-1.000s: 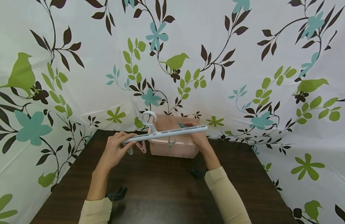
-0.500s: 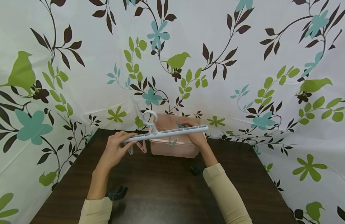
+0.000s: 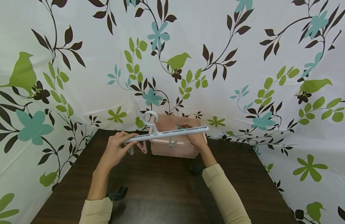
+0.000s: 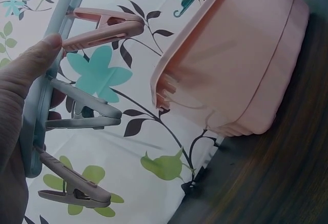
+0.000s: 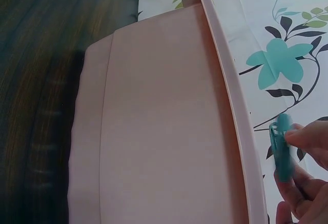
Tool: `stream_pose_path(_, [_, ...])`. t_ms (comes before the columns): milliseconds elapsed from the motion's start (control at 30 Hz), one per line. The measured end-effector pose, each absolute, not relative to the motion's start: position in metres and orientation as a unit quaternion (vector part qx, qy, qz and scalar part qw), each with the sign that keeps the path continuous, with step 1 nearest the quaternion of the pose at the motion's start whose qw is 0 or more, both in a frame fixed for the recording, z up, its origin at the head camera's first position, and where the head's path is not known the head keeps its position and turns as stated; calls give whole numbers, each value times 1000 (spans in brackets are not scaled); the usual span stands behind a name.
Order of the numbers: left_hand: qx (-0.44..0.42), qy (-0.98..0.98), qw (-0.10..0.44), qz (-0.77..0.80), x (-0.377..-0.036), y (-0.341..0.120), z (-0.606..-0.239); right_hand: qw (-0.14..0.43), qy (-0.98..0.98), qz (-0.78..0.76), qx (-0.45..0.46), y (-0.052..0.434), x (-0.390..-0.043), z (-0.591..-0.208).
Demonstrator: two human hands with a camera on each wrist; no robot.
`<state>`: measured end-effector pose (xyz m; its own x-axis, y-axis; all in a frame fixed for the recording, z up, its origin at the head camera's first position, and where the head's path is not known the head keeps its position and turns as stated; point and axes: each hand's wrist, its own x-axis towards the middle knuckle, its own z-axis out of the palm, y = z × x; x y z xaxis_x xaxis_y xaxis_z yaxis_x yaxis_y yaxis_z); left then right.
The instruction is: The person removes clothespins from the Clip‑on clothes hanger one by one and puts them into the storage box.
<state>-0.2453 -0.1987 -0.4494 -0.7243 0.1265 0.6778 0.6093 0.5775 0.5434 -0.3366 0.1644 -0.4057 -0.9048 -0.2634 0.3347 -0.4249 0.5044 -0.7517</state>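
My left hand grips one end of a pale blue clip hanger, which is held up with its ring hook on top. From its bar hang a pink clothespin, a grey-blue clothespin and a greyish clothespin, all near the left hand. Farther along hangs a grey-green clothespin. Behind the hanger's other end, my right hand pinches a teal clothespin between thumb and fingers. In the left wrist view this clothespin shows a small hook. The bar partly hides my right hand in the head view.
A pink plastic basket stands at the back of the dark wooden table, just behind and below the hanger. A white patterned cloth rises behind the table. Black straps sit by both wrists.
My right hand turns the teal clothespin slightly in its fingers, and the forearm shifts a little to the left. The left hand and the hanger stay almost still.
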Motion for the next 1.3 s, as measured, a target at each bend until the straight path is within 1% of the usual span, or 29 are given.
stream_pose_path(167, [-218, -840, 296, -400, -245, -198, -449, 90, -861, 463, 188, 165, -335, -407])
stream_pose_path(500, [-217, -839, 294, -402, -245, -198, -450, 126, -861, 465, 163, 167, -334, -409])
stream_pose_path(600, [-219, -839, 293, -402, -245, -198, -450, 125, -857, 474, 157, 166, -331, -406])
stream_pose_path(800, [-228, -837, 287, -406, -245, -199, -449, 94, -847, 488, 190, 162, -317, -402])
stream_pose_path(967, [-229, -836, 280, -413, -244, -198, -449, 76, -809, 538, 224, 163, -305, -402])
stream_pose_path(1200, [-226, -837, 280, -413, -243, -199, -449, 41, -784, 592, 183, 169, -287, -400])
stream_pose_path(1300, [-225, -836, 285, -412, -243, -200, -448, 33, -776, 596, 203, 168, -283, -399])
